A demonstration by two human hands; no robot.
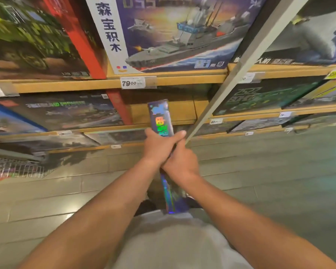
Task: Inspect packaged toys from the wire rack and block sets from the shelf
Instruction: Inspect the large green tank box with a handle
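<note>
- Box [160, 117]: narrow, holographic, held edge-on below the price tag [132, 82], in front of the wooden shelf [182, 79]; likely turned so its thin side can be read.
- Left hand [157, 146]: fingers wrapped shut around the box's middle, thumb on the near face.
- Right hand [179, 162]: just below and touching the left, closed on the same box; a two-handed hold steadies a long, thin pack.
- Warship set [182, 35]: above the tag, standing face-out for display.
- Wire rack [16, 169]: well left of and below the tag, contents blurred.
</note>
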